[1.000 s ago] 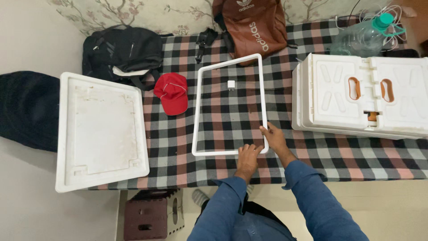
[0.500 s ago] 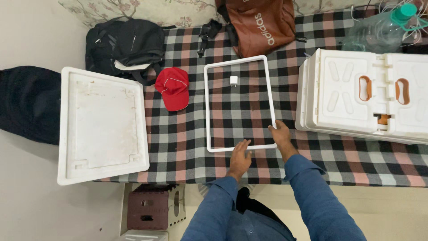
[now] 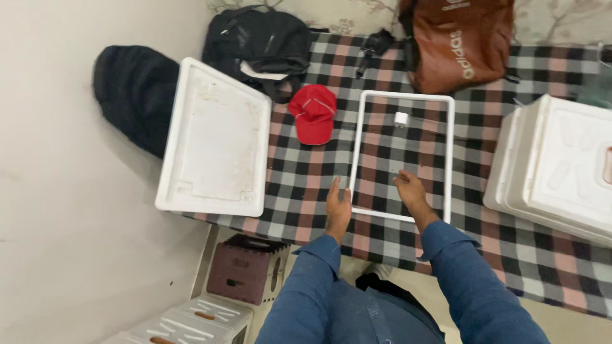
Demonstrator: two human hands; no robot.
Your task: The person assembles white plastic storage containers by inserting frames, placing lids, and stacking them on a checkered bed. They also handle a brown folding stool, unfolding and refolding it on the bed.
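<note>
A white rectangular frame point(image 3: 450, 159) lies flat on the checked cloth point(image 3: 306, 172) that covers the table. My left hand point(image 3: 338, 205) rests flat against the frame's near-left corner, fingers pointing away from me. My right hand point(image 3: 411, 190) hovers over the cloth inside the frame, near its front rail, with its fingers loosely apart and nothing in them. A small white plug cube point(image 3: 401, 118) sits inside the frame at its far end. Both arms wear blue sleeves.
A red cap point(image 3: 313, 113) lies left of the frame, beside a white foam lid point(image 3: 213, 137). Black backpack point(image 3: 261, 38) and brown backpack point(image 3: 459, 44) sit at the back, a white foam box point(image 3: 561, 172) at right. A brown stool point(image 3: 245, 267) stands below the table edge.
The view has swung and tilted left. My left hand moved from the frame's front rail to its near-left corner. My right hand left the near-right corner and now sits inside the frame.
</note>
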